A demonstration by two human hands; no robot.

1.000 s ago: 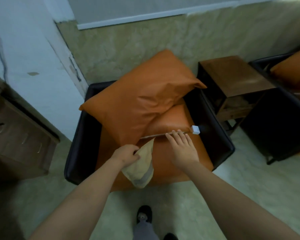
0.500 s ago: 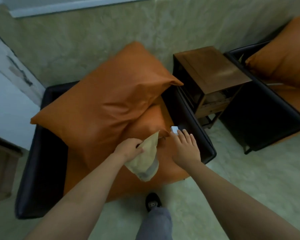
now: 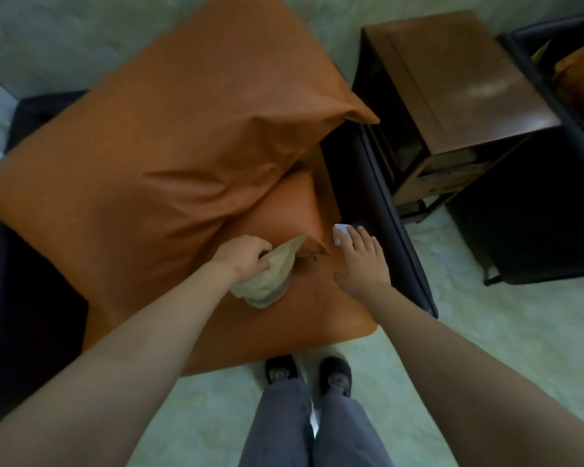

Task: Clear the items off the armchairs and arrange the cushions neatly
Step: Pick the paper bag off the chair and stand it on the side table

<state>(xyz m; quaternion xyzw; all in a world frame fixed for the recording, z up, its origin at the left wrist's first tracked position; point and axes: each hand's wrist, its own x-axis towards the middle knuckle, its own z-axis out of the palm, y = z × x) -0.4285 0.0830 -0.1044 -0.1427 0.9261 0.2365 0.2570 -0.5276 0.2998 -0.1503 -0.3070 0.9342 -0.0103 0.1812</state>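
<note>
Head view, from left to right: a black armchair (image 3: 31, 264) fills the left half of the picture, and a large orange back cushion (image 3: 155, 146) lies tilted across it, creased and dented near its lower right corner, covering most of an orange seat cushion (image 3: 284, 318) whose front edge reaches past the chair's front. Over the seat cushion, the left hand (image 3: 246, 256) has its fingers curled tight around a crumpled tan paper bag (image 3: 270, 276), which hangs from the grip just above the orange cover, one pointed corner sticking up toward the back cushion. Just right of it, the right hand (image 3: 363, 261) lies palm down on the seat cushion with fingers spread flat, its fingertips touching a small white block (image 3: 340, 233) beside the chair's black right arm. Farther right stands a dark wooden side table (image 3: 469, 82), and at the right edge a second black armchair (image 3: 560, 106) holds another orange cushion (image 3: 580, 69).
</note>
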